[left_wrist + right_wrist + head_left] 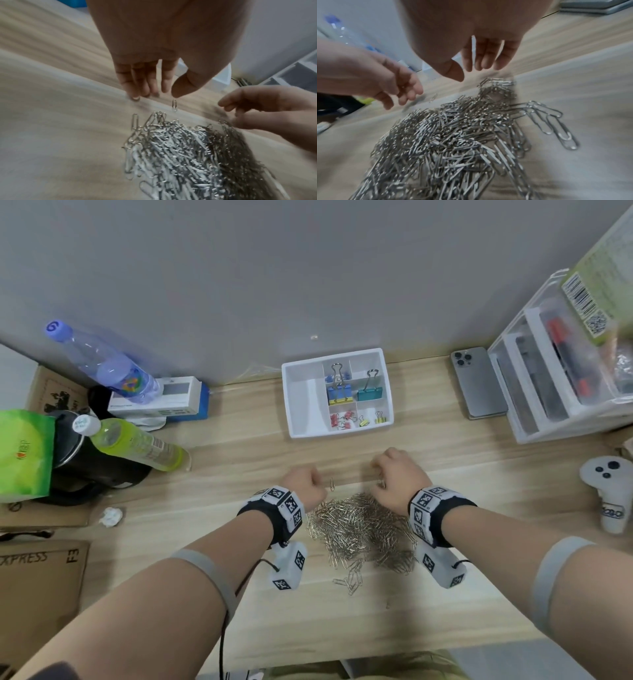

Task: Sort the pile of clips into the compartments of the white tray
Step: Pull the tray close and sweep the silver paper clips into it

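A big pile of silver paper clips (pixel 359 532) (pixel 188 155) (pixel 445 142) lies on the wooden desk, between my wrists. My left hand (pixel 306 484) (pixel 164 94) hovers over the pile's far left edge with fingers hanging loose and nothing held. One single clip (pixel 331 484) (pixel 174 106) lies just beside its thumb. My right hand (pixel 387 474) (pixel 467 74) hangs over the far right edge with relaxed fingers and holds nothing. The white tray (pixel 303 405) stands further back, with blue, teal, red and yellow binder clips in its right compartments. Its large left compartment is bare.
Bottles (pixel 133 440), a black kettle and boxes crowd the desk's left side. A phone (pixel 479 385) and a clear drawer unit (pixel 555 378) stand at the back right, and a white controller (pixel 609 491) at the right. Crumpled paper (pixel 110 516) lies at the left. Three bigger clips (pixel 556 121) lie beside the pile.
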### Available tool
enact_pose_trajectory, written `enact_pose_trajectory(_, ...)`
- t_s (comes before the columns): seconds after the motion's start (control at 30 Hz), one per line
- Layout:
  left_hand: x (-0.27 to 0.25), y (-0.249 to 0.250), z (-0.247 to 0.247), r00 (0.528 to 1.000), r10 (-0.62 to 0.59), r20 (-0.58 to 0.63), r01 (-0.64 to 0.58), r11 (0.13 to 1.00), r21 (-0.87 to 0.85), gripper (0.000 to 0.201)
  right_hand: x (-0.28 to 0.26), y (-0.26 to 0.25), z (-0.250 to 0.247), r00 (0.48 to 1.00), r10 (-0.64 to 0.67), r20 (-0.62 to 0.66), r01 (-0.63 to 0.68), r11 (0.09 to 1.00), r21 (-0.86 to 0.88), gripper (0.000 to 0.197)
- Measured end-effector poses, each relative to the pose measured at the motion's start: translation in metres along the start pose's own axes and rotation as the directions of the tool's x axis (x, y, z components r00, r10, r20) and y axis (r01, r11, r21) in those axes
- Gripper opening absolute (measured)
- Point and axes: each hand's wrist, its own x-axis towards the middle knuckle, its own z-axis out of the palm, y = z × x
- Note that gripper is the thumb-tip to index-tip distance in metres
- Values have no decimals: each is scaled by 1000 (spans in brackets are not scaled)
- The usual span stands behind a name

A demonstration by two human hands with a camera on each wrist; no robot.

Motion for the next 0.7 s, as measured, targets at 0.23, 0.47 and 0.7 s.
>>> enact_pose_trajectory(0.23, -13, -4, 18, 996, 85, 33, -90, 976, 198, 77, -13, 9, 11, 994, 29, 107, -29, 1000, -3, 64)
enact_pose_trajectory(0.47, -21, 8, 33, 969, 176, 176, -206, 964, 168, 62, -27, -2, 23, 972, -107, 210, 93, 993, 75, 60)
enact_pose_trajectory(0.7, -32, -1, 15, 977, 185, 102, -201, 963, 180, 55, -37, 22, 2, 998, 35, 57, -39, 997, 60, 70)
